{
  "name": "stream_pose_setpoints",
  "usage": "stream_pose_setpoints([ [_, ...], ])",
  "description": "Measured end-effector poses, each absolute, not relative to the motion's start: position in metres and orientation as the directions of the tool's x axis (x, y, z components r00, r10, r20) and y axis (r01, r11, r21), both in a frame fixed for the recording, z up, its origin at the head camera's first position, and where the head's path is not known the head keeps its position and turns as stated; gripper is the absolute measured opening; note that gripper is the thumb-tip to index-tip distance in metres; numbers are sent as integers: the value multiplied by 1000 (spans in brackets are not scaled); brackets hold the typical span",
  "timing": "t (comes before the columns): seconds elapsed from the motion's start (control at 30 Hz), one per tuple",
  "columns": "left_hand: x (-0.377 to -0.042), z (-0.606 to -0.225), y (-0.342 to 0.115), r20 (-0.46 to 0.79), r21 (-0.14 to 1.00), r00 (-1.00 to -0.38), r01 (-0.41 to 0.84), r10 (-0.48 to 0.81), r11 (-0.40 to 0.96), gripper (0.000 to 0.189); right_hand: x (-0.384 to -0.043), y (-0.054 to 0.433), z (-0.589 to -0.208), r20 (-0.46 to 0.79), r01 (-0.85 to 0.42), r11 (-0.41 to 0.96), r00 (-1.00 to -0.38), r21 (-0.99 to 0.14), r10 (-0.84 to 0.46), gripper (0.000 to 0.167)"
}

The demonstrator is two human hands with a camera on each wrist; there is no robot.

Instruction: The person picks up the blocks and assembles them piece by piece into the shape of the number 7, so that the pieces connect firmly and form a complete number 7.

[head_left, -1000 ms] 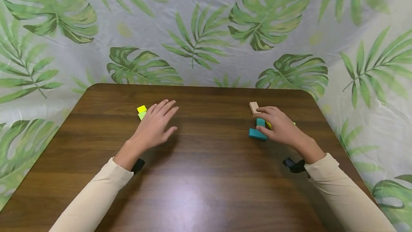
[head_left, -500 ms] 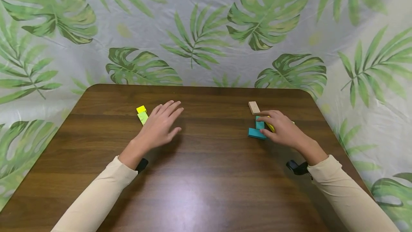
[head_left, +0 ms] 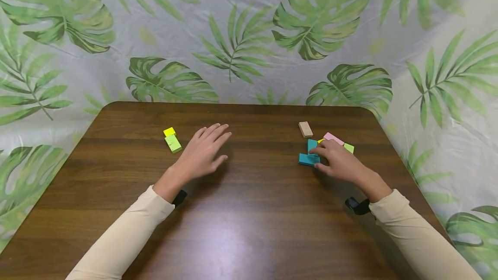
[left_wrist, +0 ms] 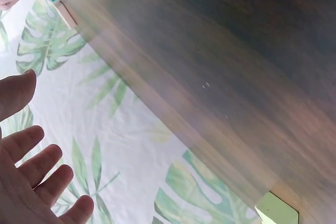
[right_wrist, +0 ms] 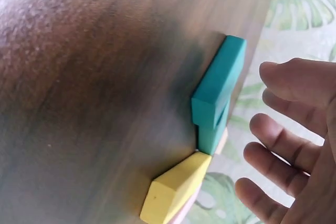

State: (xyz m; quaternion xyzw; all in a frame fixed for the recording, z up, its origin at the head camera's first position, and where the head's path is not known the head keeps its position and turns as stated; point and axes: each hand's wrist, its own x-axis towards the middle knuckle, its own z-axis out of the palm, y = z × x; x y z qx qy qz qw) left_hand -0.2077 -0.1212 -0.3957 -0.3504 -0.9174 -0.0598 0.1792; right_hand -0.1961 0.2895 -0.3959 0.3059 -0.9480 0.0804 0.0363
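Observation:
My left hand (head_left: pixel 203 152) hovers over the table with its fingers extended and nothing in it. To its left lie a light green block (head_left: pixel 173 143) and a yellow block (head_left: pixel 169 132), end to end. Over the right-hand group, my right hand (head_left: pixel 342 161) holds its thumb apart from its loosely bent fingers. Beneath and beside it lie two teal blocks (head_left: pixel 309 159), one set across the other's end. A yellow block (right_wrist: pixel 176 187) shows fully in the right wrist view, partly hidden by the hand in the head view. A pink block (head_left: pixel 333 138) and a green block (head_left: pixel 349 147) sit behind the hand.
A plain wooden block (head_left: pixel 305 129) lies beyond the teal ones. The brown wooden table (head_left: pixel 249 211) has rounded far corners, and a leaf-print cloth (head_left: pixel 249 33) hangs behind it and along its sides.
My left hand has moved to the right, uncovering the light green block. My right hand has shifted slightly, and the pink and green blocks now show more behind it.

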Motion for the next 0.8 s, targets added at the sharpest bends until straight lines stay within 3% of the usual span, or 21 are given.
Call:
stream_pose_setpoints([
  [0.3, -205, -399, -113, 345, -12, -683, 683, 644, 730, 62, -198, 289, -403, 39, -566, 818, -824, -104, -565, 29],
  [0.8, -201, -405, -107, 326, 9, -685, 691, 651, 723, 64, -199, 287, -410, 83, -595, 795, -804, -119, -589, 24],
])
